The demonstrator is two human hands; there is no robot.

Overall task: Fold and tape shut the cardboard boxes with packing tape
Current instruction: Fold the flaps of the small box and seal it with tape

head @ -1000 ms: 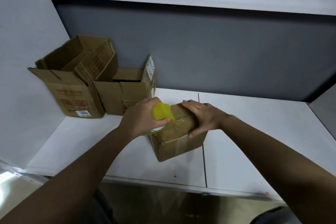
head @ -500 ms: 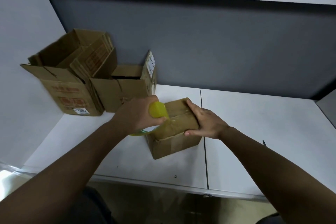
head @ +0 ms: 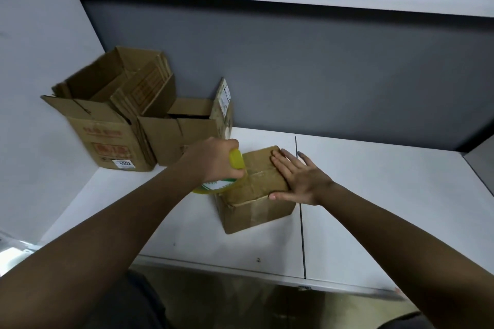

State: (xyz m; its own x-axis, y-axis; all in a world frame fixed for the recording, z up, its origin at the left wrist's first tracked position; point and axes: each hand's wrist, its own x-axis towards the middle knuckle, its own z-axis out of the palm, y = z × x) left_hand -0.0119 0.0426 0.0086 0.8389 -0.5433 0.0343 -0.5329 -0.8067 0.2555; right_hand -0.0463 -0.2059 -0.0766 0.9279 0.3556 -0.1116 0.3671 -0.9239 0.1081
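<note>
A small closed cardboard box (head: 255,189) sits on the white tabletop (head: 374,195), near the middle of its width and between the front and rear edges, just left of the dark seam (head: 300,208) that divides the surface. Its top flaps are folded down, and glossy tape runs across the top and down the near face.

Left hand (head: 213,159) — fingers curled round a yellow tape dispenser (head: 236,159), gripping it at the box's upper left edge. The roll of packing tape (head: 213,185) shows below the hand, its white-and-green printed core visible, hanging just off the box's left side and touching or nearly touching it.

Right hand (head: 299,179) — fingers straight and spread, palm pressed flat on the right part of the box top, the thumb lying along the near top edge. It grips nothing.

Two further cardboard boxes stand at the rear left corner of the tabletop, side by side and in contact. The larger open box (head: 107,139) has raised flaps, red printing and a white label reading "4002" on its front. The smaller open box (head: 181,131), to its right, has one flap upright bearing a white label. Both are well apart from the taped box. A grey partition wall (head: 320,75) rises behind the tabletop.
</note>
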